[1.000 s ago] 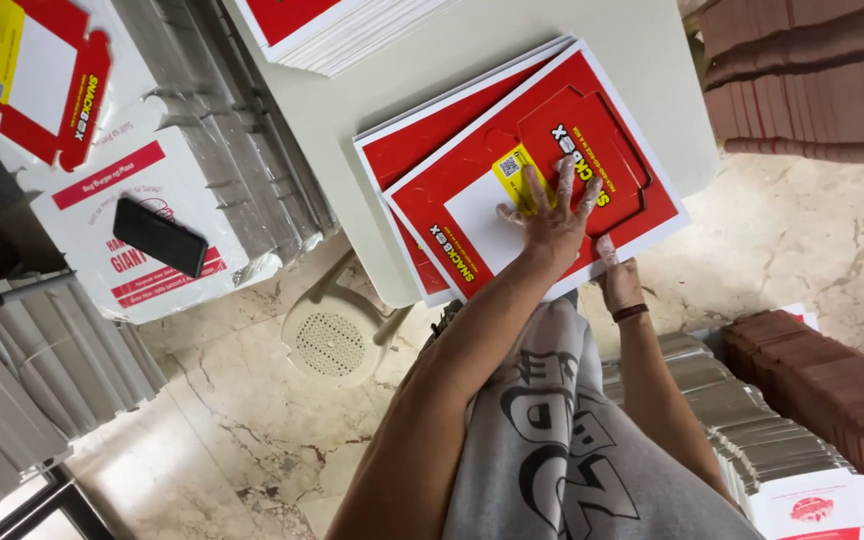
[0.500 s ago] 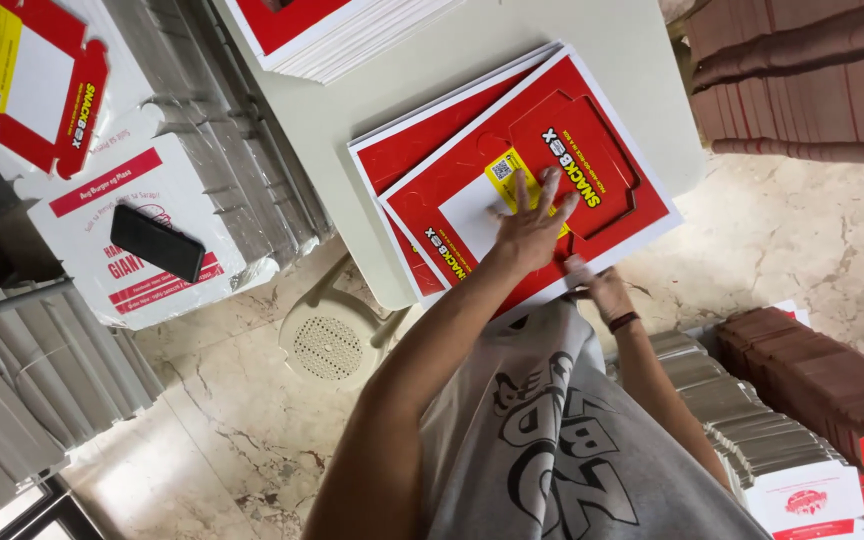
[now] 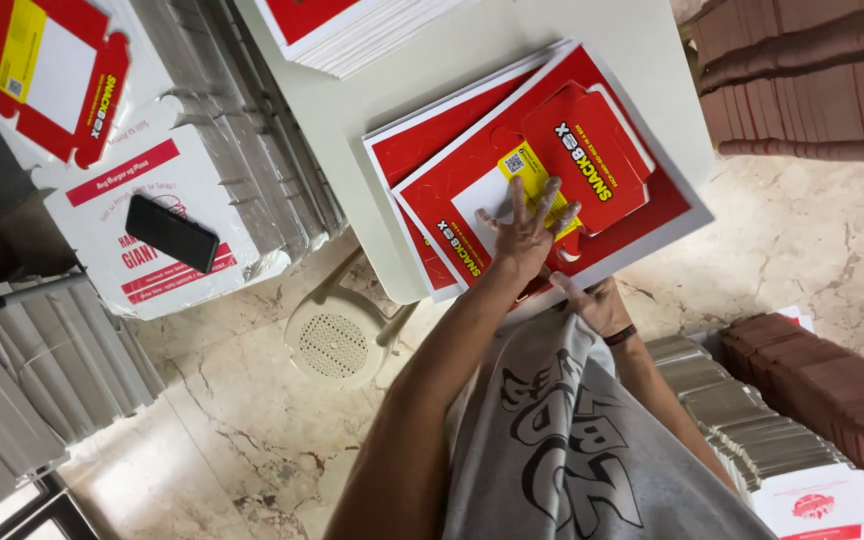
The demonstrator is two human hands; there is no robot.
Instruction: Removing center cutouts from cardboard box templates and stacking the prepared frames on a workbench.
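White table (image 3: 472, 60) under all; on it, toward three o'clock, a red printed card sheet (image 3: 592, 225). Left hand (image 3: 527, 235) spread flat, fingers open, pressing at the die-cut box blank (image 3: 592, 150). Right hand (image 3: 597, 305) at five o'clock, pinching the sheet's near edge. Best pressed evenly along the perforations.

Bare table surface (image 3: 512, 50) lies open at 11 o'clock of the red printed sheets (image 3: 642, 215). A sheet stack (image 3: 352, 30) blocks 12 o'clock; brown carton stacks (image 3: 802, 80) block 2 o'clock.

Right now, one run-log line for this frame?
left hand: flat on red die-cut box blank | right hand: at blank's near edge | stack on white table | phone on side pile
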